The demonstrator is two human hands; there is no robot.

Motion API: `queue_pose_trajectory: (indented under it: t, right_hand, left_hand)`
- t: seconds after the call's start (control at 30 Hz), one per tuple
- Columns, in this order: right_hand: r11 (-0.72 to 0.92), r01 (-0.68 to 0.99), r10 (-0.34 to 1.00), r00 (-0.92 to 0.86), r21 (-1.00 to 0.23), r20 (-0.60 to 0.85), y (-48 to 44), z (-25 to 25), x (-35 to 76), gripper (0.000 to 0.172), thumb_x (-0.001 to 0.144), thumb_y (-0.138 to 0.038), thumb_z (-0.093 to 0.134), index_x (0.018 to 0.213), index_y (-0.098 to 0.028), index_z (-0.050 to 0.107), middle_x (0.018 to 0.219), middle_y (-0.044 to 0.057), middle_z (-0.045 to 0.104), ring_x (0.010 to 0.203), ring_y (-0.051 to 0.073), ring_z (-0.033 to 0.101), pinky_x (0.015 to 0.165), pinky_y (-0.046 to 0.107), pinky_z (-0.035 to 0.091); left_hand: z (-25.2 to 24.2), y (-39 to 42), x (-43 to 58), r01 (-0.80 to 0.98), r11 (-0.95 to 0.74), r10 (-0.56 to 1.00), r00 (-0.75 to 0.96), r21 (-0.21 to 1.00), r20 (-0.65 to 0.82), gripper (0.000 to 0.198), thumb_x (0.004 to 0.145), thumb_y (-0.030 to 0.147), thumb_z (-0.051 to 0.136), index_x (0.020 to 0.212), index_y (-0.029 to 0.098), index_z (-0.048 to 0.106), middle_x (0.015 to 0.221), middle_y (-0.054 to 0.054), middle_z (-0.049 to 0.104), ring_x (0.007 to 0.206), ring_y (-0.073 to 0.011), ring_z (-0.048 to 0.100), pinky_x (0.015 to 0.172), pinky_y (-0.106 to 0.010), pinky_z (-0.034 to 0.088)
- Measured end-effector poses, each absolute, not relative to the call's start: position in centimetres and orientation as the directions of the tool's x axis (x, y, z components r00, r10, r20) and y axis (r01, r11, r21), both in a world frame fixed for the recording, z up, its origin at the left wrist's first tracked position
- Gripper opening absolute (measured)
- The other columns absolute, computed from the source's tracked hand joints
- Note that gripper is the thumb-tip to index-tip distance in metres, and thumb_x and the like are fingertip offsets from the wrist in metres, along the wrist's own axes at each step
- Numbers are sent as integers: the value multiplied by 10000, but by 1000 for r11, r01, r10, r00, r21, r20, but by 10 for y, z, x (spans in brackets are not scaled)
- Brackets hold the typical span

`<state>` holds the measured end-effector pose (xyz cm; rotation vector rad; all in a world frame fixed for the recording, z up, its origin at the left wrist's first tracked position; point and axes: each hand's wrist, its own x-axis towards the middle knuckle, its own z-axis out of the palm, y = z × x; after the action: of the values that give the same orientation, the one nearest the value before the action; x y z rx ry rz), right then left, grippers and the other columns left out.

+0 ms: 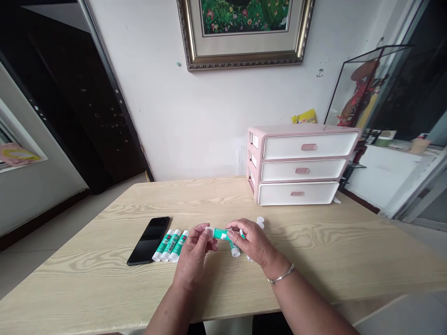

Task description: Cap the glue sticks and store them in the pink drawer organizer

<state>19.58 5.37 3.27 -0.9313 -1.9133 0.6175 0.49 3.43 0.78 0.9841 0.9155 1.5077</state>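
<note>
Between my two hands lies a green-and-white glue stick (220,233), held level above the table. My left hand (195,251) pinches its white end with thumb and fingers. Closed on the green end is my right hand (252,239), with a silver bangle at the wrist. Three more glue sticks (171,245) rest side by side to the left, the nearest partly behind my left hand. Another glue stick (235,250) shows below my right hand, mostly covered by it. Small white round pieces (260,222), perhaps caps, sit just beyond that hand.
A black phone (149,239) lies left of the glue sticks on the wooden table (115,288). At the back right stands a pink-and-white drawer unit (302,170), with a yellow packet (304,117) behind its top. A framed picture (244,60) hangs on the wall.
</note>
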Motion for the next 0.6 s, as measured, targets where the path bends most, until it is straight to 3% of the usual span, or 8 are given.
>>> queue_pose_trajectory:
  t: [0.1,0.27,0.43,0.6]
  right_hand:
    - [562,349,819,-362,-750,445,48,37,191,193,899,-369,656,1008,-230,735,737,-29,664,675,128,599,661,231,470]
    - [560,319,818,-360,-765,449,44,38,182,164,824,-278,729,977,-220,721,766,-31,680,704,120,602,653,217,471]
    - [531,271,823,-389,-803,413,49,27,183,190,837,-326,740,981,-213,688,814,-4,695,733,131,619,681,237,485]
    - [480,199,849,-353,-855,394,50,27,191,282,944,-457,610,1107,-229,636,772,-21,626,647,119,558,600,237,446]
  left_hand:
    - [7,37,5,-453,-101,993,-106,886,59,465,777,437,787,1104,169,591,788,11,635,687,-123,615,628,-258,529]
    - [9,34,8,-388,-11,1000,20,921,20,523,787,480,769,1178,163,626,931,-47,682,809,-164,661,745,-302,550]
    - [16,25,10,-88,-116,984,128,989,127,370,918,523,592,1044,181,653,986,-65,719,935,-209,669,863,-335,525]
    - [14,18,13,295,-341,940,116,893,320,295,978,470,524,1011,190,611,916,-37,705,852,-193,649,771,-297,495]
